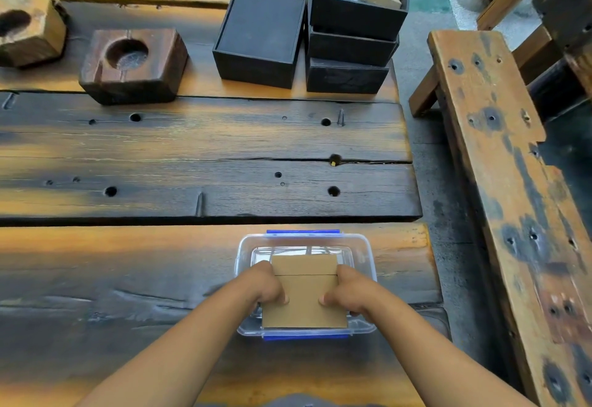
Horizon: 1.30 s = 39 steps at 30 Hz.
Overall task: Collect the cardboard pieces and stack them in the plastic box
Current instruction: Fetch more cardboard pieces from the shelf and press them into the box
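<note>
A clear plastic box (363,252) with blue clips sits near the front edge of the wooden table. Brown cardboard pieces (304,302) are stacked over its opening, with one piece (304,264) showing behind the top one. My left hand (267,284) grips the stack's left edge with the thumb on top. My right hand (347,288) grips the right edge the same way. I cannot tell how many pieces lie under the top one.
Two wooden blocks with round hollows (133,65) (30,26) stand at the back left. Black boxes (261,36) (350,44) stand at the back right, the top one holding small items. A wooden bench (499,163) runs along the right.
</note>
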### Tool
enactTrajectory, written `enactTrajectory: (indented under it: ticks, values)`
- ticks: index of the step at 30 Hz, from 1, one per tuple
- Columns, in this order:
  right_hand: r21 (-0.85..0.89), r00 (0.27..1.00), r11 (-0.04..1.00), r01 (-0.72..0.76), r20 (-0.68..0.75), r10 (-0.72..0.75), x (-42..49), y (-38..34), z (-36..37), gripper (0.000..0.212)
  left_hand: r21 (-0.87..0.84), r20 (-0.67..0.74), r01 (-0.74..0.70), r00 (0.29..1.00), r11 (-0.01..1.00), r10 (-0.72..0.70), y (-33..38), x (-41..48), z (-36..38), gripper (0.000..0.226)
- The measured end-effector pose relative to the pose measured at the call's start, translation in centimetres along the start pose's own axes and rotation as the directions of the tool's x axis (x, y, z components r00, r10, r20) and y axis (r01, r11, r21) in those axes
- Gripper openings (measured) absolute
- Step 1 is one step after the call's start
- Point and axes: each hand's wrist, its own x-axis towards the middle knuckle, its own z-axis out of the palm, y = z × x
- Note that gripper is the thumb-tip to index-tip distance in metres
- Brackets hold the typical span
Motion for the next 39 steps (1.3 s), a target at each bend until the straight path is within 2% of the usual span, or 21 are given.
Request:
enactTrajectory:
  ticks: [3, 6, 12, 15, 23, 29, 35, 39]
  values:
    - [0.065, 0.998, 0.997, 0.031, -0.058, -0.027, 0.0, 0.4, 0.6, 0.059, -0.114, -0.01, 0.002, 1.0, 0.994, -0.003, -0.4, 0.0, 0.3, 0.04]
    - [0.09, 0.997, 0.994, 0.062, -0.05, -0.057, 0.0, 0.8, 0.7, 0.059, -0.217, 0.012, 0.001, 1.0, 0.976, 0.002, -0.7, -0.1, 0.2, 0.041]
    - [0.019, 0.998, 0.999, 0.049, -0.044, -0.049, 0.0, 0.6, 0.5, 0.057, -0.17, -0.006, -0.013, 1.0, 0.985, 0.012, -0.7, 0.0, 0.1, 0.049]
    - [-0.012, 0.998, 0.999, 0.034, -0.06, -0.035, 0.2, 0.5, 0.8, 0.054, -0.207, -0.014, -0.023, 1.0, 0.978, 0.021, -1.3, 0.1, 0.1, 0.053]
    - [0.019, 0.998, 0.999, 0.047, -0.039, -0.047, 0.6, 0.9, 0.4, 0.048, -0.254, -0.025, -0.068, 0.998, 0.965, 0.064, -1.7, 0.0, 1.2, 0.054]
    - [-0.051, 0.998, 0.997, 0.05, 0.041, -0.048, 0.6, 0.7, -0.5, 0.062, -0.071, 0.07, -0.052, 0.996, 0.996, 0.057, -1.2, 0.5, -0.7, 0.047]
    - [-0.108, 0.993, 0.993, 0.043, 0.118, -0.03, 0.9, 0.4, -1.4, 0.07, 0.044, 0.137, -0.047, 0.99, 0.998, 0.041, -1.4, 1.1, -1.1, 0.06]
    - [-0.133, 0.992, 0.99, 0.056, 0.115, -0.041, 0.9, 0.6, -1.7, 0.074, 0.111, 0.146, -0.051, 0.989, 0.992, 0.035, -1.3, 1.5, -1.4, 0.065]
